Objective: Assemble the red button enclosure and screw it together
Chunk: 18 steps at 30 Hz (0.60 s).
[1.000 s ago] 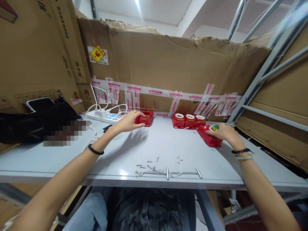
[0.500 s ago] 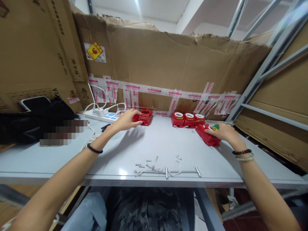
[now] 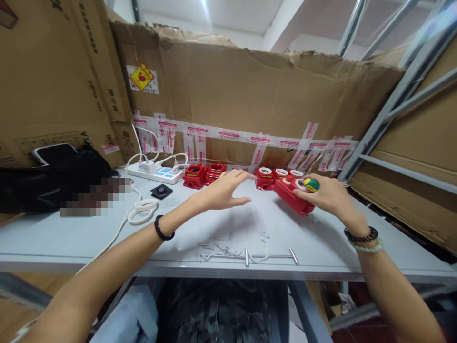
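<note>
Fingers apart and with nothing in it, my left hand point(image 3: 230, 189) hovers over the middle of the table point(image 3: 210, 216). My right hand point(image 3: 326, 195) grips a tilted red housing point(image 3: 291, 194) with white round parts on its upper face. A yellow-and-green rounded piece point(image 3: 311, 185), like a handle end, also shows at the right fingers; its other end is hidden. Just behind the held housing stands a row of red housings with white rings point(image 3: 264, 178). To the left, beyond my left hand, are two red housings with dark round openings point(image 3: 195, 176).
Small screws point(image 3: 221, 247) and metal T-shaped bars point(image 3: 271, 256) with white cord lie near the front edge. A white power strip point(image 3: 157, 172), a black square part point(image 3: 162, 191) and white rings point(image 3: 143, 211) are at left. Cardboard point(image 3: 228, 90) walls the back.
My left hand has left the housings at the back left and moved right, over the middle. My right hand has shifted left with the red housing, which is now tilted.
</note>
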Motion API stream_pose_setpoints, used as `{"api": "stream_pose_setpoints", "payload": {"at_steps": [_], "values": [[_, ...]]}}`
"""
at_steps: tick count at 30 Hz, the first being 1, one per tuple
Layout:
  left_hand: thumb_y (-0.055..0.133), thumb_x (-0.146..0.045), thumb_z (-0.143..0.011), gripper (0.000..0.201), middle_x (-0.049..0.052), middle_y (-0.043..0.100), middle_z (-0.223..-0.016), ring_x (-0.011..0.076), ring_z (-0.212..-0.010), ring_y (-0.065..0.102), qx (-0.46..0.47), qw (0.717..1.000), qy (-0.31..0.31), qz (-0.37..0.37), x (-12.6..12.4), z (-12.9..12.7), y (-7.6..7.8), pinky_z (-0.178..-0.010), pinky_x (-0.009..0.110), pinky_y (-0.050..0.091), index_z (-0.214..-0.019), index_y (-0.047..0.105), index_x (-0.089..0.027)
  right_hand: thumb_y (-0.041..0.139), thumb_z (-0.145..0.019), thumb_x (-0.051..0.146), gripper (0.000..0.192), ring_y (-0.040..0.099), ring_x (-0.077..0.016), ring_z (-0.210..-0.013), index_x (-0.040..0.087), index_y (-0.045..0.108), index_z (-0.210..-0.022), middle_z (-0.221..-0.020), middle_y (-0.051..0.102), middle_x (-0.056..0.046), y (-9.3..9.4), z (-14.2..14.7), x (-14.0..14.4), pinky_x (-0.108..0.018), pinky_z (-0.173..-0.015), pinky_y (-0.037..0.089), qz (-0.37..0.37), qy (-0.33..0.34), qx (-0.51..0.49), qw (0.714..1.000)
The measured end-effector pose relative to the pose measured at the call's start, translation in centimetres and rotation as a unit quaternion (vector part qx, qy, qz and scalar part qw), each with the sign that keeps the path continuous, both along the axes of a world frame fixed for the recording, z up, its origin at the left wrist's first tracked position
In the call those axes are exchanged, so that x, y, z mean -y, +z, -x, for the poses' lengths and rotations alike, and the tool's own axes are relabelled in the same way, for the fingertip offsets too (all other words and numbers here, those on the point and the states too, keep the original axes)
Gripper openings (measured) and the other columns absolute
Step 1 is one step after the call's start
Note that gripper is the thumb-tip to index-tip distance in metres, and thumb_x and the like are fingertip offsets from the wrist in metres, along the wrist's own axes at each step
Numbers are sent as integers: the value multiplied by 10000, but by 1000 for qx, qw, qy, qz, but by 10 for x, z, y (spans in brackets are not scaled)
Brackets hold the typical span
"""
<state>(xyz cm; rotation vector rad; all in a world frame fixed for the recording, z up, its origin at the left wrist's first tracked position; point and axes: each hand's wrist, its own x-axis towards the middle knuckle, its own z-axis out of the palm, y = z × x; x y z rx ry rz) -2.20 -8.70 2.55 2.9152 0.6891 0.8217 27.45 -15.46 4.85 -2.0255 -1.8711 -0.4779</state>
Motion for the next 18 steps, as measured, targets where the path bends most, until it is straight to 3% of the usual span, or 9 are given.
{"api": "stream_pose_setpoints", "payload": {"at_steps": [3, 5, 8, 11, 13, 14, 16, 18], "values": [[668, -446, -749, 748, 110, 383, -1448, 306, -1331, 335, -6, 998, -43, -39, 12, -15, 8, -1018, 487, 307, -1387, 313, -279, 646, -691, 471, 429, 636, -194, -738, 215, 664, -1034, -887, 711, -38, 6, 44, 2, -266, -646, 421, 14, 174, -38, 984], [729, -456, -674, 900, 125, 384, -1449, 326, -1328, 348, -9, 998, -49, -38, 13, -20, 11, -1022, 490, 293, -1416, 254, -275, 663, -687, 413, 370, 619, -169, -706, 205, 653, -993, -830, 700, -17, 9, 73, 2, -252, -635, 421, 47, 263, -52, 962], [738, -429, -649, 1028, 102, 566, -1281, 303, -1171, 532, -14, 998, -50, 21, 9, -17, 9, -967, 441, 358, -1454, 121, -262, 677, -684, 371, 338, 593, -154, -665, 179, 617, -955, -777, 683, -12, 12, 101, -1, -248, -610, 409, 52, 329, -59, 941], [726, -427, -644, 1035, 81, 619, -1197, 295, -1094, 582, -15, 998, -32, 55, 0, -4, 5, -911, 406, 400, -1458, 112, -249, 672, -710, 441, 473, 607, -156, -754, 192, 556, -1096, -912, 685, -29, 13, 93, -4, -246, -657, 426, 52, 361, -91, 927], [728, -461, -632, 1020, 103, 584, -1246, 305, -1125, 557, -16, 998, -5, 57, -7, 8, 0, -921, 414, 395, -1451, 162, -241, 632, -742, 483, 406, 610, -166, -819, 202, 588, -1031, -978, 677, -44, 10, 67, -5, -255, -713, 429, 30, 301, -94, 949], [722, -479, -635, 987, 112, 563, -1272, 307, -1139, 544, -18, 998, 9, 58, -11, 15, -3, -929, 418, 390, -1440, 203, -240, 609, -752, 491, 339, 603, -168, -768, 199, 615, -925, -908, 680, -41, 6, 49, -4, -260, -684, 419, 28, 244, -74, 967], [707, -505, -644, 863, 117, 526, -1311, 307, -1172, 510, -23, 998, 40, 53, -18, 26, -10, -952, 420, 373, -1378, 334, -246, 605, -729, 458, 272, 559, -172, -637, 189, 617, -762, -725, 659, -36, -4, 11, -3, -272, -591, 374, 89, 117, -11, 989], [699, -516, -646, 767, 109, 530, -1294, 304, -1169, 504, -32, 996, 64, 49, -23, 34, -17, -955, 416, 366, -1310, 424, -248, 598, -697, 416, 236, 513, -166, -564, 183, 599, -662, -615, 612, -27, -17, -21, 1, -277, -542, 334, 166, 23, 26, 985]]}}
